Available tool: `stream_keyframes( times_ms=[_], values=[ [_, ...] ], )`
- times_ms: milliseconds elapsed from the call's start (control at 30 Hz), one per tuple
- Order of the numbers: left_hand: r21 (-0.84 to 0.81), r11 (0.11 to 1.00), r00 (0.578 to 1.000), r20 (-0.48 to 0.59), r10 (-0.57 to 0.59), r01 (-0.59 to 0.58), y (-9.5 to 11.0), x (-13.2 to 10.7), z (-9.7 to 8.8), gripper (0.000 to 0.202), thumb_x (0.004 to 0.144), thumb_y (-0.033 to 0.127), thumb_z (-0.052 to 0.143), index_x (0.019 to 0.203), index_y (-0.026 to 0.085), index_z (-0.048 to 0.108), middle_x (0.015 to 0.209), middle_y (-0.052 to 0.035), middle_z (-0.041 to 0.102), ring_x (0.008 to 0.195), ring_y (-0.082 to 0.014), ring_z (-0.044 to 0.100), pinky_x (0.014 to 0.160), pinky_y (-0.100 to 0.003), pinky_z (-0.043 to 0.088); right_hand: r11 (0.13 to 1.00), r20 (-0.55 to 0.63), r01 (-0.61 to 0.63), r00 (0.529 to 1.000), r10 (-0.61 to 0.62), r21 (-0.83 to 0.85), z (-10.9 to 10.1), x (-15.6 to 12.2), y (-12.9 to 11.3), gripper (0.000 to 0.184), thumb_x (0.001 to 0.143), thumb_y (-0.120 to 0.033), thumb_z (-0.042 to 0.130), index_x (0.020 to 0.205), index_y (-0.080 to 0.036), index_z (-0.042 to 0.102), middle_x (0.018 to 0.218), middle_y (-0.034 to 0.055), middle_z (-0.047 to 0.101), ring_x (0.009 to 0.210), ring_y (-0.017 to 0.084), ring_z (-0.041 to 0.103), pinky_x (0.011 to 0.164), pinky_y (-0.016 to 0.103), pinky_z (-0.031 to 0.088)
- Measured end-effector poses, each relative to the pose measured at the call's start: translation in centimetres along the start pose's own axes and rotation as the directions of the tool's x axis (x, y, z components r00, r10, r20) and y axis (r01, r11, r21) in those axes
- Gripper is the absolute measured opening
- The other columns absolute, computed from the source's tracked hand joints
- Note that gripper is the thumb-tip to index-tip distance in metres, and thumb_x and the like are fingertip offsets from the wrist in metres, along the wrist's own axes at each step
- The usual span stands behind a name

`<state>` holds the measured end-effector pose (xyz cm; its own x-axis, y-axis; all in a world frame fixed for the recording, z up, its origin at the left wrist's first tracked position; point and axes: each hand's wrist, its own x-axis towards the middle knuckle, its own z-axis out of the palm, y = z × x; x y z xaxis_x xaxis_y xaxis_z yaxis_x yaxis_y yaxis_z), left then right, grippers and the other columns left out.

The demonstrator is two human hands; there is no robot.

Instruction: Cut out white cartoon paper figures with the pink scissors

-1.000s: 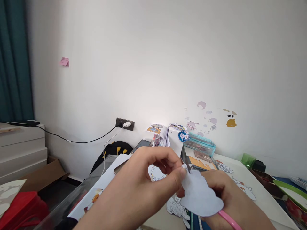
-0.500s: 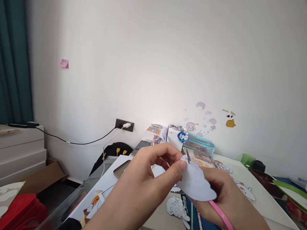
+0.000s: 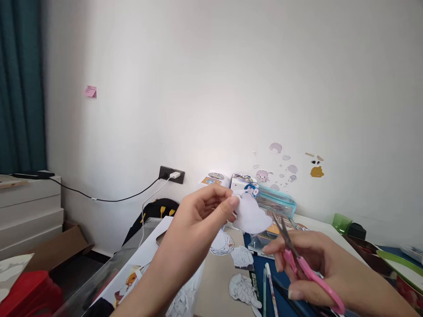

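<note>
Pink scissors [image 3: 304, 267] now beside paper [image 3: 253, 215]

Private room in a home, by the look of it; study or craft corner. White desk [image 3: 319, 225] against a plain wall [image 3: 205, 79], strewn with paper cutouts [image 3: 243, 288], pens [image 3: 271, 288] and a clear blue-edged pencil case [image 3: 276, 201]. Little stickers [image 3: 317, 171] and a pink note [image 3: 90, 91] stuck straight on the wall. Dark socket plate [image 3: 178, 177] with white charger cable [image 3: 145, 204]. Teal curtain [image 3: 21, 88] at far left, white drawer-like unit [image 3: 29, 211] below it. Black-and-yellow bag [image 3: 153, 211], cardboard box [image 3: 62, 246], red bag [image 3: 39, 293] down low: lived-in clutter.
</note>
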<state>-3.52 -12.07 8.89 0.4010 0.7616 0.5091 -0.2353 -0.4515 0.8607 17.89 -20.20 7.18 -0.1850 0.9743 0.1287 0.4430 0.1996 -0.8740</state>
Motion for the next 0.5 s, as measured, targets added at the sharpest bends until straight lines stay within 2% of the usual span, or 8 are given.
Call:
stream_keyframes(
  times_ms=[133, 233, 300, 333, 400, 433, 467, 500],
  values=[
    [0.021, 1.0, 0.997, -0.081, -0.01, 0.012, -1.0, 1.0, 0.2, 0.014, 0.082, 0.029, 0.063, 0.074, 0.017, 0.062, 0.062, 0.0028, 0.059, 0.058, -0.0085, 0.054, 0.056, -0.017, 0.041, 0.998, -0.176, 0.006, 0.984, -0.018, -0.069, -0.6, -0.7, -0.4, 0.039, 0.066, -0.015, 0.074, 0.103, -0.024, 0.071, 0.085, 0.0022, 0.063, 0.067, 0.016, 0.06, 0.065, 0.028, 0.052],
    [0.029, 1.0, 0.991, -0.135, 0.008, -0.004, -1.7, 1.4, 0.8, 0.015, 0.082, 0.029, 0.062, 0.074, 0.017, 0.06, 0.062, 0.0025, 0.06, 0.058, -0.0088, 0.054, 0.056, -0.017, 0.04, 0.984, -0.347, 0.06, 0.931, -0.115, -0.166, 0.8, -0.5, -1.2, 0.035, 0.069, -0.021, 0.071, 0.103, -0.023, 0.07, 0.083, 0.0025, 0.062, 0.067, 0.017, 0.06, 0.064, 0.029, 0.055],
    [0.033, 0.999, 0.983, -0.182, 0.024, -0.018, -2.0, 1.2, 1.2, 0.015, 0.084, 0.031, 0.06, 0.077, 0.019, 0.058, 0.056, 0.0044, 0.056, 0.055, -0.0086, 0.051, 0.053, -0.017, 0.039, 0.954, -0.461, 0.115, 0.855, -0.237, -0.277, 2.7, 0.1, -1.5, 0.024, 0.071, -0.025, 0.07, 0.095, -0.024, 0.07, 0.088, 0.0027, 0.062, 0.071, 0.018, 0.061, 0.061, 0.027, 0.056],
    [0.033, 0.999, 0.979, -0.2, 0.03, -0.023, -2.0, 1.1, 1.5, 0.015, 0.085, 0.032, 0.059, 0.078, 0.02, 0.056, 0.052, 0.0053, 0.055, 0.052, -0.0086, 0.05, 0.051, -0.017, 0.038, 0.915, -0.508, 0.162, 0.789, -0.345, -0.37, 3.7, 0.5, -1.6, 0.021, 0.071, -0.023, 0.07, 0.092, -0.023, 0.069, 0.092, 0.0034, 0.061, 0.071, 0.018, 0.06, 0.058, 0.026, 0.055],
    [0.028, 0.999, 0.975, -0.22, 0.037, -0.031, -2.0, 0.6, 2.0, 0.014, 0.087, 0.035, 0.056, 0.082, 0.022, 0.054, 0.051, 0.0058, 0.055, 0.049, -0.0092, 0.049, 0.048, -0.017, 0.038, 0.802, -0.522, 0.217, 0.661, -0.54, -0.556, 5.7, 1.6, -1.4, 0.018, 0.07, -0.019, 0.072, 0.086, -0.021, 0.066, 0.084, 0.0019, 0.06, 0.06, 0.016, 0.056, 0.05, 0.026, 0.05],
    [0.009, 0.999, 0.973, -0.227, 0.042, -0.041, -2.0, 0.3, 2.2, 0.015, 0.088, 0.036, 0.054, 0.084, 0.022, 0.053, 0.054, 0.0051, 0.057, 0.051, -0.0099, 0.052, 0.049, -0.018, 0.04, 0.744, -0.5, 0.233, 0.612, -0.613, -0.626, 6.5, 2.2, -1.2, 0.017, 0.07, -0.016, 0.07, 0.086, -0.021, 0.066, 0.084, 0.0026, 0.062, 0.063, 0.017, 0.057, 0.054, 0.028, 0.05],
    [-0.023, 0.998, 0.972, -0.232, 0.047, -0.054, -1.8, 0.1, 2.5, 0.015, 0.089, 0.037, 0.053, 0.086, 0.023, 0.053, 0.059, 0.004, 0.06, 0.055, -0.0111, 0.056, 0.052, -0.019, 0.043, 0.707, -0.49, 0.215, 0.587, -0.645, -0.674, 7.1, 2.7, -0.9, 0.017, 0.072, -0.012, 0.066, 0.088, -0.02, 0.066, 0.084, 0.0033, 0.062, 0.066, 0.019, 0.058, 0.058, 0.031, 0.05],
    [-0.069, 0.996, 0.971, -0.234, 0.045, -0.063, -1.7, -0.1, 2.7, 0.015, 0.089, 0.038, 0.051, 0.088, 0.023, 0.053, 0.065, 0.0028, 0.062, 0.061, -0.0124, 0.059, 0.056, -0.02, 0.045, 0.682, -0.47, 0.186, 0.597, -0.65, -0.707, 7.6, 3.1, -0.7, 0.017, 0.074, -0.012, 0.064, 0.089, -0.019, 0.066, 0.083, 0.0045, 0.063, 0.068, 0.02, 0.059, 0.06, 0.033, 0.05]
  ],
)
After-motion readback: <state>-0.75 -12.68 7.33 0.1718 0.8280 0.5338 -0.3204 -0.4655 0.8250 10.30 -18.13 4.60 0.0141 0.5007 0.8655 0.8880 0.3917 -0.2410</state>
